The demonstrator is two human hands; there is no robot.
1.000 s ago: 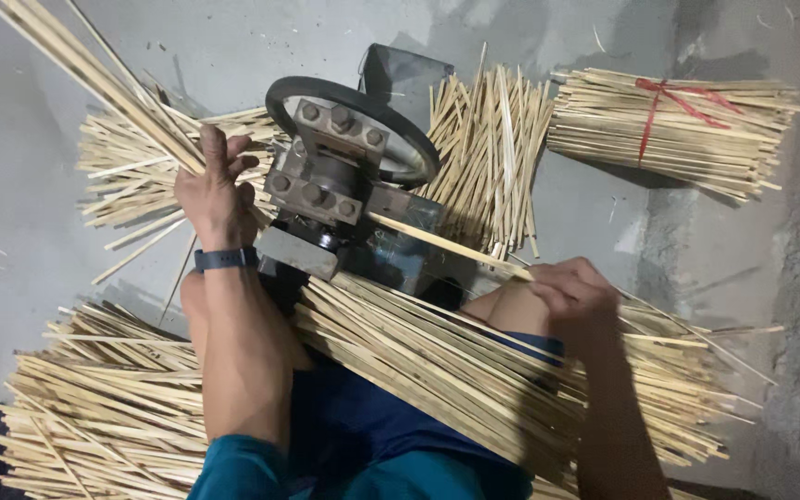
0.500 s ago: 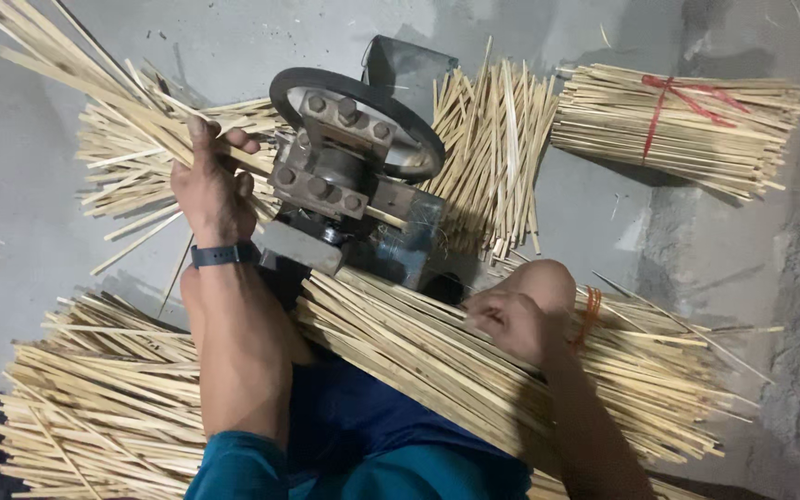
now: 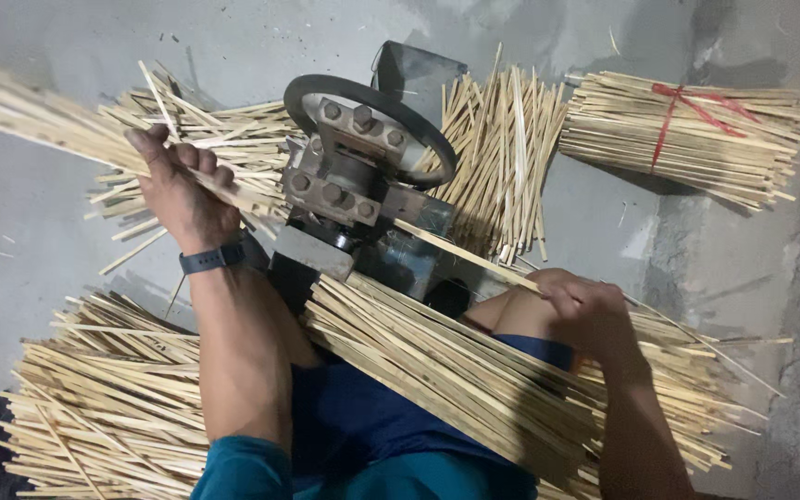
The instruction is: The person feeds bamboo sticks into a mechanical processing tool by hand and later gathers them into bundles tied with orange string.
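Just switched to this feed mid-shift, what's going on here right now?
A person sits on the floor behind a small metal machine with a black wheel. The right hand has its grip on a single bamboo strip that runs into the machine's side. The left hand grips a bunch of strips on the far side. A loose heap of strips lies across the lap, another pile at the left, and a red-tied bundle sits beyond.

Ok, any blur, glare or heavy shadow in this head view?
Head view: soft, even light, no glare; the strips in the left hand smear towards the frame's left edge; the machine and right hand stay sharp; dark shadow under the tied bundle.
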